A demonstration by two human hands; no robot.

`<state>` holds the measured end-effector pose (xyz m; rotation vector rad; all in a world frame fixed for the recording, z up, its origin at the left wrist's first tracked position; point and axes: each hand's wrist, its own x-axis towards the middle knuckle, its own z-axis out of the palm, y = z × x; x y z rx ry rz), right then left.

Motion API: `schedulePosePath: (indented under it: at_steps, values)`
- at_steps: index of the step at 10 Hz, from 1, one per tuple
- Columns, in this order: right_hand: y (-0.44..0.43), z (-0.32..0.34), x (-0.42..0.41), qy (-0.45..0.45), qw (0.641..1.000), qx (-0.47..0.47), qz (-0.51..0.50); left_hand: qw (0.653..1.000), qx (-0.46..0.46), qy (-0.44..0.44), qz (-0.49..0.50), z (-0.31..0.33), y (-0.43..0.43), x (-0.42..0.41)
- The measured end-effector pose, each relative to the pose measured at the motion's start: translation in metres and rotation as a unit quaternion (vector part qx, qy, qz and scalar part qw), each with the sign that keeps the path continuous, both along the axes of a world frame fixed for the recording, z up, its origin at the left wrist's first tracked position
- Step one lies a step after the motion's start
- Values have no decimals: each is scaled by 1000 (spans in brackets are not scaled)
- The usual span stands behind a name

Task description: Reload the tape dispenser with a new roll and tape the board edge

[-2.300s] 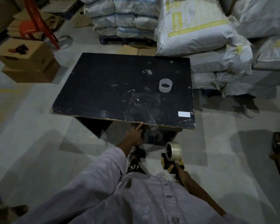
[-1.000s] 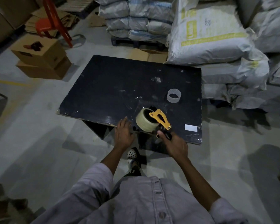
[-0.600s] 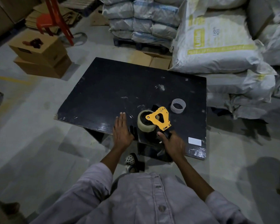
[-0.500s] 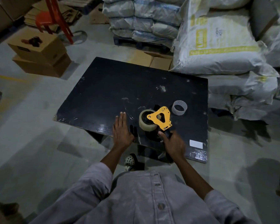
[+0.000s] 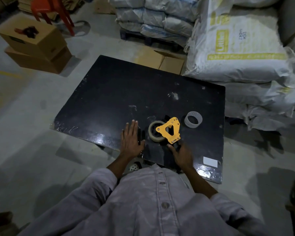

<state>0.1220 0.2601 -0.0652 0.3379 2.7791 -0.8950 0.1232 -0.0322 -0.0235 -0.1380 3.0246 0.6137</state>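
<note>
A black board [image 5: 126,92] lies flat in front of me, its near edge shiny with clear tape. On it, near that edge, the tape dispenser [image 5: 169,130] rests on its side, yellow side plate up, with a full roll of clear tape [image 5: 153,133] mounted. My right hand [image 5: 182,155] grips its black handle from the near side. My left hand [image 5: 131,142] lies flat on the board just left of the roll, palm down. An empty tape core [image 5: 193,119] stands to the right of the dispenser.
A white label [image 5: 210,161] is stuck at the board's near right corner. Stacked white sacks [image 5: 237,48] crowd the right and far sides. Cardboard boxes [image 5: 32,43] and a red chair [image 5: 49,5] stand far left; another box [image 5: 160,60] sits behind the board. Concrete floor surrounds it.
My right hand lifted the dispenser from below the board's edge and laid it on its side on the board. My left hand moved from the edge to lie flat on top.
</note>
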Motion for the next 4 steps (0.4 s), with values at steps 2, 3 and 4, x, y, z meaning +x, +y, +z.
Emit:
schedulePosePath:
  at_steps: [2,3,4]
  values:
    - [-17,56,1,11,999,36,-11,1000,3,17,-5,4,11,-17]
    - [-13,64,0,42,999,23,11,1000,4,21,-20,2,17,-17]
    - [-8,63,-2,66,997,21,30,999,-7,36,-20,-1,20,-17]
